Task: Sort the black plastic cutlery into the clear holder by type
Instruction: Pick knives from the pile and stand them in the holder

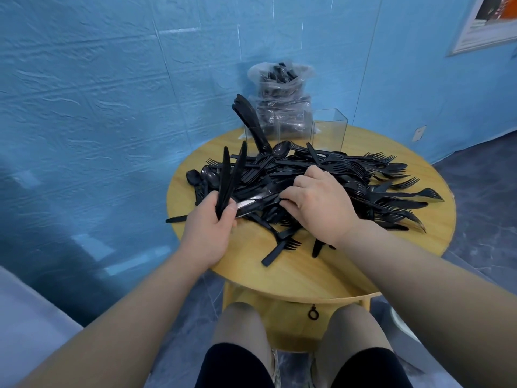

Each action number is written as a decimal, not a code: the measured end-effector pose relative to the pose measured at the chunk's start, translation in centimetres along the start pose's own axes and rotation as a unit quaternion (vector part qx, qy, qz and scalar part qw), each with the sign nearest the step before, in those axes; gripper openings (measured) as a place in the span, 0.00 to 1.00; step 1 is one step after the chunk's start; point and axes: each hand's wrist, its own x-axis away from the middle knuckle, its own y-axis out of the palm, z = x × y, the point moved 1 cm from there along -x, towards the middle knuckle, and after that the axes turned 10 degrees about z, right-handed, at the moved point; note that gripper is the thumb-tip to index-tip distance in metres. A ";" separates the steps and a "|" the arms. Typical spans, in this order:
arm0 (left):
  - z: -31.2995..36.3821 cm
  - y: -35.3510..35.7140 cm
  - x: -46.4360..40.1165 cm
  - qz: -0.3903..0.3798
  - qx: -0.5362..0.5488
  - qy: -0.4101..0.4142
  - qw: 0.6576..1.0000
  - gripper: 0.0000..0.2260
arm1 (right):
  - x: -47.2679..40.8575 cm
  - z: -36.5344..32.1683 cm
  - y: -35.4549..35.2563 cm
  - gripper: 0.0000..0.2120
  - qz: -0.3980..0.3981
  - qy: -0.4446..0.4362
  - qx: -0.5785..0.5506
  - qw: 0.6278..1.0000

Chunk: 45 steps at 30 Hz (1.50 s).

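I see the left hand (208,229) gripping a small bundle of black plastic knives (228,179), blades pointing up toward twelve o'clock. My view shows the right hand (316,204) with fingers curled down into the heap of black plastic forks, spoons and knives (335,177), pinching at a piece near its nine o'clock edge; which piece I cannot tell. The heap covers the middle of the round yellow wooden worktop (293,275). At twelve o'clock stands the clear three-compartment acrylic holder (328,130); its left compartment holds a sheaf of black knives (250,119) leaning to eleven o'clock. Behind it sits a clear plastic bag of black cutlery (282,88).
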 end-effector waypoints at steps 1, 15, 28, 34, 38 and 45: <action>-0.1 -0.2 -0.1 0.012 0.001 -0.006 1.000 0.07 | 0.1 0.0 -0.3 0.05 -0.001 0.009 -0.011 1.000; -0.6 -0.4 1.6 0.060 0.011 -0.007 0.998 0.05 | 6.4 -4.0 -3.8 0.19 -0.107 -0.048 0.002 0.993; -2.0 -0.5 3.9 0.088 -0.025 0.015 0.996 0.03 | 6.5 -8.4 -2.1 0.24 -0.129 -0.037 0.000 0.991; -1.9 -0.7 4.0 0.048 -0.030 0.037 0.998 0.04 | 6.8 -5.6 -3.0 0.20 -0.015 0.046 0.029 0.998; -1.8 -0.4 3.6 0.036 -0.058 0.051 0.996 0.04 | 7.1 -3.1 -3.3 0.13 -0.023 0.094 0.060 0.993; -1.7 -0.7 3.6 0.026 -0.109 0.078 0.991 0.06 | 6.7 -3.0 -2.6 0.13 -0.042 0.082 0.073 0.993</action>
